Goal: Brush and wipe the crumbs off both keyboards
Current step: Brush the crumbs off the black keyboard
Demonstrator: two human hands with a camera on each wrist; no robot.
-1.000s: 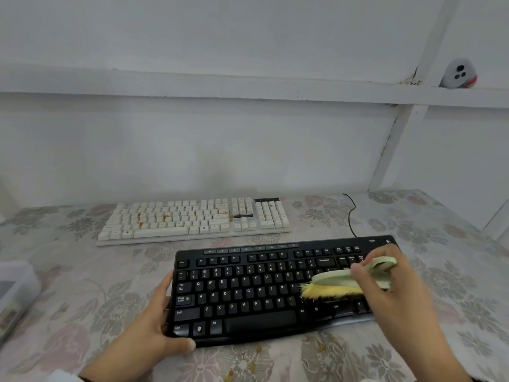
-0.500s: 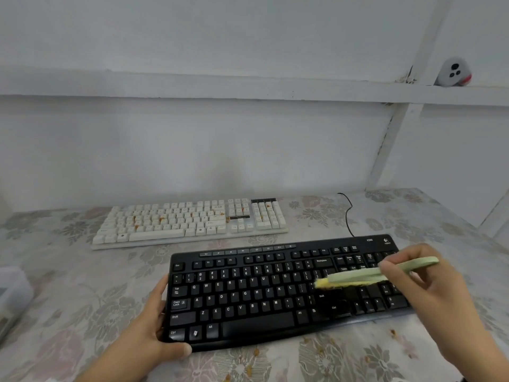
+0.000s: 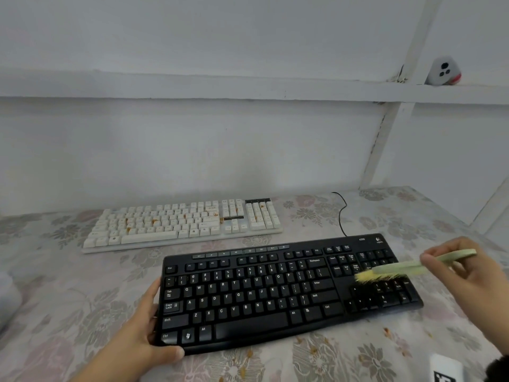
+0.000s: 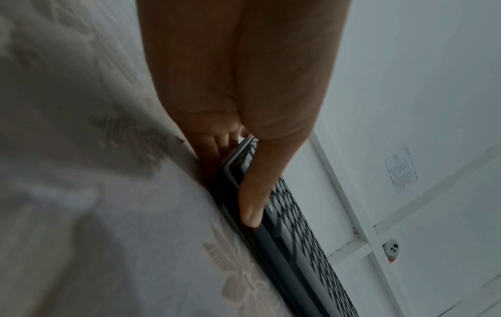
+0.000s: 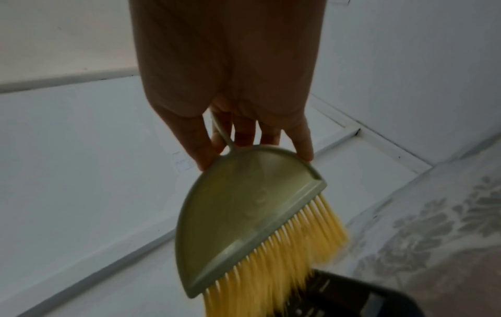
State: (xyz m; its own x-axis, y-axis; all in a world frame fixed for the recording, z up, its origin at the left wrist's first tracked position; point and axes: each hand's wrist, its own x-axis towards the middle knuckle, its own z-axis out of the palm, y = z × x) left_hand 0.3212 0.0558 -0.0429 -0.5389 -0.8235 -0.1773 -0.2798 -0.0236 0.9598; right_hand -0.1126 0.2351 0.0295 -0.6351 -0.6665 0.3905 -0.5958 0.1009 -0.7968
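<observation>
Right hand point(image 3: 465, 274) gripped the brush point(image 3: 396, 270) over the Logitech keyboard point(image 3: 275, 293) at 3 o'clock; left hand point(image 3: 137, 340) clasped its 9 o'clock edge.

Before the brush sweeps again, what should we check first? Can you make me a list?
1. Left hand holds the black keyboard steady at its left end: ok.
2. Right hand grips the green brush: ok.
3. Yellow bristles are over the number pad: ok.
4. Black keyboard free of crumbs: cannot tell, too blurry.
5. White keyboard clean: not ok, orange crumbs lie on its keys.
6. Tablecloth clean: not ok, crumbs lie beside the black keyboard.
</observation>
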